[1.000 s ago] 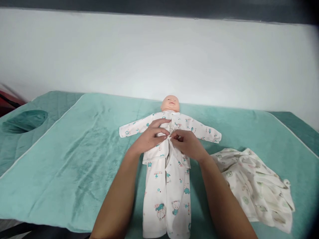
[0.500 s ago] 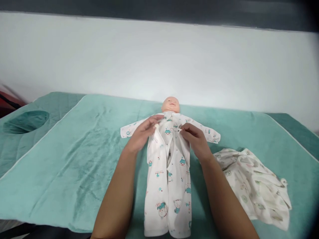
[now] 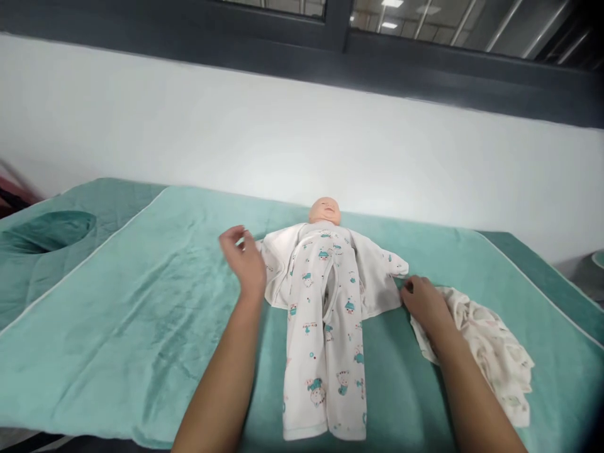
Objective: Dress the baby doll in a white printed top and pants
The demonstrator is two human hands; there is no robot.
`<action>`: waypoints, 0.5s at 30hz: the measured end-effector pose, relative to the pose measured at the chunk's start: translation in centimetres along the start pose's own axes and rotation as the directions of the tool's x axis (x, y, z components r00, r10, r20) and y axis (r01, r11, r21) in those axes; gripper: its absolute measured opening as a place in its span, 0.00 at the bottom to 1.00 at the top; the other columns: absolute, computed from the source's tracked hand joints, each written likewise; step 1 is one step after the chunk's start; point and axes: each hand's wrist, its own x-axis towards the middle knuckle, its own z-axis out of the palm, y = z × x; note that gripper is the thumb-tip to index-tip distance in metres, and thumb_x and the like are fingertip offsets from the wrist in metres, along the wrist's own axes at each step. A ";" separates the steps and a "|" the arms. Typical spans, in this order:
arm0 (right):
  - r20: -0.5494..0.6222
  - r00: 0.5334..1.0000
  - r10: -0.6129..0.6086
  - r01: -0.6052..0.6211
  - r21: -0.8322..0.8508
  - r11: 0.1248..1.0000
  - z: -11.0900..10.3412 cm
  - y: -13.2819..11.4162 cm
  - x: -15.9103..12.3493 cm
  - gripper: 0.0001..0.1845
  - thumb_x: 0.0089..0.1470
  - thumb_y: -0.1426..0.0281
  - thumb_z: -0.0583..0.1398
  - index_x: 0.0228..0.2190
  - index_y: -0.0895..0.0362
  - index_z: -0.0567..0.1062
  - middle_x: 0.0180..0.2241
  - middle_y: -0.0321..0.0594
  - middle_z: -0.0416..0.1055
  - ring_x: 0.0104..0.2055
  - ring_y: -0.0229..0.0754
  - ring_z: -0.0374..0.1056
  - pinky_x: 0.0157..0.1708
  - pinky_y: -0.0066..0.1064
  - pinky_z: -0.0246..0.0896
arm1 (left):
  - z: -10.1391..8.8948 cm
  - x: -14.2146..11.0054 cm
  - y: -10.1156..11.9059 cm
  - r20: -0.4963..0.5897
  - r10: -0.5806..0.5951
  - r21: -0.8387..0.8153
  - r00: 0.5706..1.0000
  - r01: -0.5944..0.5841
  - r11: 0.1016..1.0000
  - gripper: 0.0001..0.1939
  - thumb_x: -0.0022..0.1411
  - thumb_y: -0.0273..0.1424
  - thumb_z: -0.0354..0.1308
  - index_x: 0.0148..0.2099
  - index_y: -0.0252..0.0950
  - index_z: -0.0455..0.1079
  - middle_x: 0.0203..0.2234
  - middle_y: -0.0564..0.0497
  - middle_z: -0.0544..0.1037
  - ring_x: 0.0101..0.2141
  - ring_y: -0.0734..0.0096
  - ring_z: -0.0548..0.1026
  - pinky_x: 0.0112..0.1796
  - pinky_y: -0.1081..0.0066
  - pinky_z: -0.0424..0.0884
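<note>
A baby doll (image 3: pixel 324 211) lies on its back in a white printed jacket (image 3: pixel 381 292), both front panels spread out to the sides with their plain inner faces up. White printed trousers (image 3: pixel 306 352) with an open crotch reach high up the doll's chest. My left hand (image 3: pixel 243 258), slightly blurred, is raised beside the left sleeve, fingers loosely curled with a gap at the thumb and nothing visible in them. Close against the outer edge of the right panel is my right hand (image 3: pixel 427 305), loosely curled, a gap showing between thumb and fingers. Its fingertips are partly hidden.
Crumpled printed cloth (image 3: pixel 495 340) lies partly under my right forearm. A green padded cover (image 3: pixel 141 314) spreads beneath everything, with a round hole (image 3: pixel 51 231) at the far left. Behind stand a white wall (image 3: pixel 236 138) and a dark window frame (image 3: pixel 283 44).
The jacket's front panels went from together at the chest to folded outward. My hands moved apart to either side, uncovering the trousers' top. The view tilted up, bringing the window in.
</note>
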 end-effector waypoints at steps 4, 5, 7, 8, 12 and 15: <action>-0.167 0.882 -0.441 0.456 0.061 0.888 -0.4 -5.6 -0.2 0.12 0.58 0.69 0.53 0.42 0.57 0.71 0.47 0.51 0.68 0.51 0.51 0.65 0.52 0.43 0.60 | 3.6 -0.2 0.9 0.356 0.119 0.389 0.927 -0.263 0.883 0.15 0.67 0.37 0.51 0.52 0.38 0.67 0.52 0.43 0.72 0.55 0.57 0.67 0.55 0.57 0.63; -0.190 0.839 -0.509 0.534 0.110 0.839 -0.4 -7.8 -0.2 0.11 0.59 0.69 0.53 0.43 0.55 0.70 0.48 0.49 0.68 0.52 0.50 0.65 0.53 0.42 0.60 | 4.2 0.0 0.8 0.469 0.097 0.493 0.878 -0.352 0.796 0.16 0.68 0.38 0.49 0.53 0.38 0.68 0.52 0.43 0.73 0.55 0.56 0.68 0.55 0.56 0.63; -0.180 0.782 -0.597 0.623 0.192 0.759 -0.2 -12.7 0.3 0.12 0.61 0.69 0.53 0.46 0.54 0.69 0.49 0.47 0.68 0.53 0.48 0.65 0.53 0.40 0.61 | 4.7 0.5 0.5 0.585 0.012 0.624 0.811 -0.459 0.633 0.18 0.70 0.39 0.45 0.53 0.38 0.69 0.50 0.42 0.75 0.52 0.55 0.70 0.52 0.55 0.63; -0.156 0.747 -0.646 0.664 0.211 0.717 0.2 -15.1 0.9 0.12 0.61 0.70 0.52 0.46 0.54 0.69 0.49 0.46 0.68 0.53 0.47 0.65 0.54 0.39 0.61 | 4.7 0.8 0.2 0.606 -0.026 0.660 0.795 -0.484 0.575 0.19 0.71 0.40 0.43 0.52 0.38 0.69 0.48 0.42 0.76 0.51 0.54 0.72 0.51 0.56 0.64; 0.077 0.656 -0.751 0.747 0.072 0.661 2.6 -23.0 4.7 0.13 0.60 0.71 0.53 0.46 0.58 0.71 0.48 0.48 0.70 0.52 0.47 0.64 0.52 0.38 0.61 | 3.2 2.5 -0.8 0.588 -0.138 0.753 0.797 -0.478 0.452 0.21 0.72 0.37 0.37 0.48 0.37 0.71 0.42 0.43 0.78 0.44 0.55 0.76 0.43 0.59 0.67; 0.345 0.602 -0.720 0.787 -0.102 0.609 4.6 -26.6 7.7 0.13 0.59 0.67 0.56 0.43 0.60 0.73 0.48 0.51 0.71 0.49 0.50 0.66 0.45 0.38 0.64 | 2.1 3.5 -1.2 0.490 -0.234 0.830 0.840 -0.368 0.418 0.22 0.72 0.37 0.36 0.45 0.36 0.72 0.40 0.42 0.79 0.41 0.54 0.77 0.39 0.62 0.68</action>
